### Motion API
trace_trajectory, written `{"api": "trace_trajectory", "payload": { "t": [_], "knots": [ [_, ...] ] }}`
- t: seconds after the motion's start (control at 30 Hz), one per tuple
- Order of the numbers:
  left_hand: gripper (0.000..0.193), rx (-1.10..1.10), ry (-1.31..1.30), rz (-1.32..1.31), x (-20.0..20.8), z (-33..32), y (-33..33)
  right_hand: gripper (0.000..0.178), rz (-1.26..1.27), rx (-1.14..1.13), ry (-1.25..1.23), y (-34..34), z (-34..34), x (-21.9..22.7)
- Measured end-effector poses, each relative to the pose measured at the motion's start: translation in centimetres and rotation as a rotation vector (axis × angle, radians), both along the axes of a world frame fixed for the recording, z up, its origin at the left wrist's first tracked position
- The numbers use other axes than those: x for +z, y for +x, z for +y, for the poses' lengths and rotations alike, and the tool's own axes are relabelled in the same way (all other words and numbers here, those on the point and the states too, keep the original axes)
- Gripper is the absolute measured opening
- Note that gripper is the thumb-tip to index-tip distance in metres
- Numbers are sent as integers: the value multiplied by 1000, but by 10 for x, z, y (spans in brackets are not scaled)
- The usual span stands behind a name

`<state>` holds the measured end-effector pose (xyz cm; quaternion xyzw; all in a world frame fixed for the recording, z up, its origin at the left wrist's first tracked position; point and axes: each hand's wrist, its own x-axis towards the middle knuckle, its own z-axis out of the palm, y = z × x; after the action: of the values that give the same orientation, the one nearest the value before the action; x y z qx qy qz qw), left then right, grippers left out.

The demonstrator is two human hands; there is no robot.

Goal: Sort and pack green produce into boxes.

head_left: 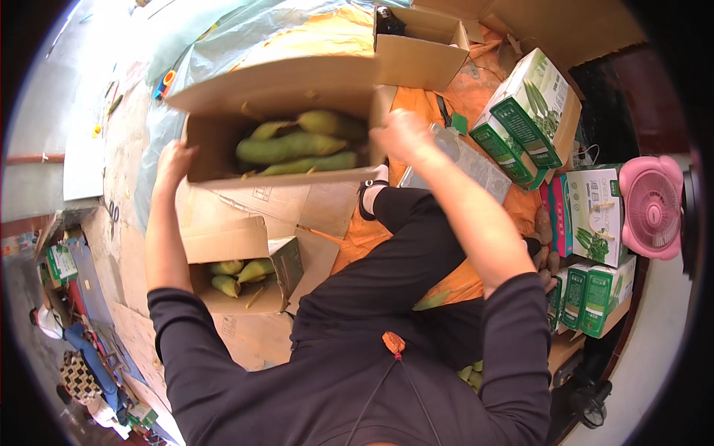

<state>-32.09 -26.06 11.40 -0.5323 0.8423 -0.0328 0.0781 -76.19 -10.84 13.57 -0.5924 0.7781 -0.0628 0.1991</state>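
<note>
An open cardboard box (282, 78) is held up in front of me, tilted so that its inside shows. Several ears of corn in green husks (290, 147) lie in it. My left hand (176, 160) is closed on the box's left side, and my right hand (401, 136) grips its right side; the right one is slightly blurred. Below the raised box, nearer to me, a smaller open carton (286, 264) stands on flattened cardboard. More ears of corn (239, 275) are inside it. My legs are folded on the right of that carton.
Green-and-white printed cartons (532, 111) stand at the right, near a pink fan (653, 209). Another open box (424, 56) is at the back, on an orange sheet (487, 70). A tape roll (165, 83) and scissors (114, 212) lie on the left. Another person (85, 353) is at far left.
</note>
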Motion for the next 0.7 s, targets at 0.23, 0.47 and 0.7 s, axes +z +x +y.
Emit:
{"api": "trace_trajectory", "payload": {
  "t": [0.23, 0.47, 0.7],
  "knots": [
    [32, 162, 11, -161, -60, 56, 264, 36, -157, 384, 382, 140, 3, -8],
    [32, 630, 299, 70, -97, 84, 208, 25, -256, 309, 87, 78, 4, 35],
    [30, 583, -221, 200, -33, 76, 114, 24, -376, 1, -340, -95, 89, 109]
  ]
}}
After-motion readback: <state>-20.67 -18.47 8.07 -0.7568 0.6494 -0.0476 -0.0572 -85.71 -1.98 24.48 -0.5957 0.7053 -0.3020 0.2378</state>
